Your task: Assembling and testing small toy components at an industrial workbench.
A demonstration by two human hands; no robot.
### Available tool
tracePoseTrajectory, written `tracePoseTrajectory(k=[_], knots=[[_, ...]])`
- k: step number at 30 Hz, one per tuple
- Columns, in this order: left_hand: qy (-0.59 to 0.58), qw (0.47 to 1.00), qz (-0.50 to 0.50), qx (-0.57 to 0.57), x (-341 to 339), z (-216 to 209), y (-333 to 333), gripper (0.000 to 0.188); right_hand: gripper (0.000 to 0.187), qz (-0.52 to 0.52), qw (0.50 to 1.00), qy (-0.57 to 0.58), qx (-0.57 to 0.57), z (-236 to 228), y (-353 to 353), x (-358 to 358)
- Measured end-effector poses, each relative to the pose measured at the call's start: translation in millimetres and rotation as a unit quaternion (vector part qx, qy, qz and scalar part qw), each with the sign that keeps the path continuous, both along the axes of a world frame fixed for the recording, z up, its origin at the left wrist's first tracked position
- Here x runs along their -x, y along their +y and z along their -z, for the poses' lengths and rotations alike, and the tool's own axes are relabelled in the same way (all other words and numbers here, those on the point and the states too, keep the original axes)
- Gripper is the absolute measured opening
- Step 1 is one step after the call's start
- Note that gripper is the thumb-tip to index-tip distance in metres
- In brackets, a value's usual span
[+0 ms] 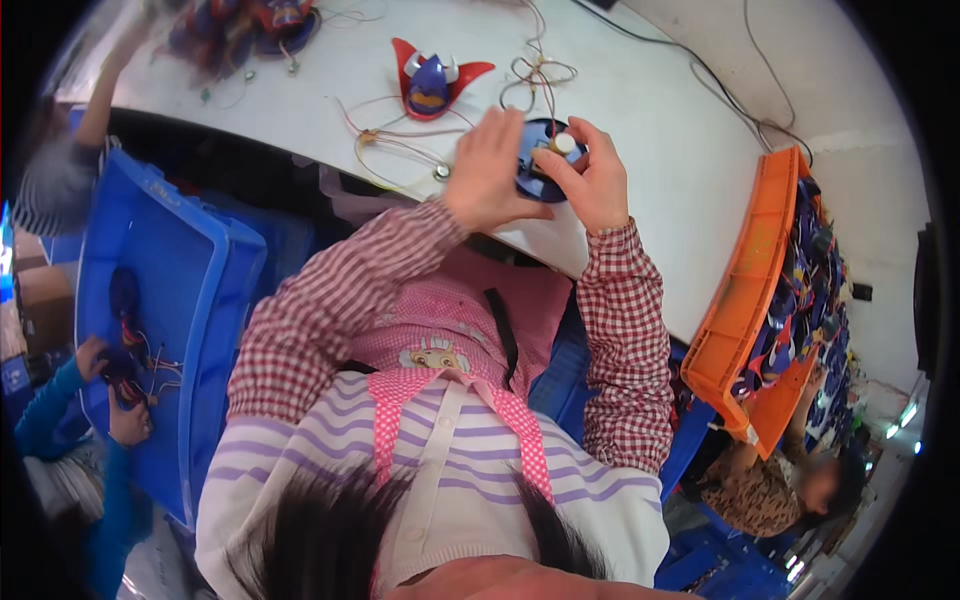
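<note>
Blue round part (530, 165) is sitting right between the fingers of the left hand (488, 170) and the right hand (595, 180), just above the near side of a white table (680, 200).

Going left to right from where I'm standing: way off left of those fingers, a co-worker in blue sleeves (110, 510) is dipping both hands into a blue bin (170, 300), where some dark toy pieces (124, 290) are lying with wires. Farther up on that side, somebody in a striped sleeve (60, 190) is reaching toward a dark blue and red toy pile (215, 40), pretty blurry tbh.

Closer in, a loose tangle of thin wires (372, 135) is lying left of the left fingers, with a small metal disc (442, 172) sitting just beside that hand. Up past the left fingertips, a horned toy head (428, 85) in red and purple is resting on the table.

Left fingers are stretching out nearly straight along the part's left side; I can't tell if they're actually gripping, since their undersides are hiding from me. Right fingers and thumb are curling around the other side and grasping it, with a white knob (565, 143) showing between them. Reddish wires (545, 85) are running up the table beyond the fingertips.

Well right of the right fingers, an orange crate (745, 290) is standing tilted beside heaped toys (790, 300).
</note>
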State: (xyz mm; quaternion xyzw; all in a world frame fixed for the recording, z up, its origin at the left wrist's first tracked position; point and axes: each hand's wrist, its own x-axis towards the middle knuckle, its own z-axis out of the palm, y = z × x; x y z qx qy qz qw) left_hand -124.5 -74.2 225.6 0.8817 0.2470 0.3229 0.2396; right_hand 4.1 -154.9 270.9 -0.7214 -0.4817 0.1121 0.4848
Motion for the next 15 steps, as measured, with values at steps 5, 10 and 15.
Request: tracePoseTrajectory(k=[5,10,15], knots=[[0.107,0.989,0.014,-0.102,-22.0,20.4,7.6,0.106,0.021,-0.005,0.988,-0.157,0.015,25.2,12.2,-7.8],[0.129,0.991,0.029,-0.038,-19.2,14.0,11.9,0.101,0.011,-0.009,0.966,-0.249,-0.074,23.7,4.2,13.0],[0.071,0.994,0.002,-0.083,-9.6,4.2,15.7,0.095,0.026,0.140,0.985,-0.098,-0.029,-6.9,-3.1,-53.5]])
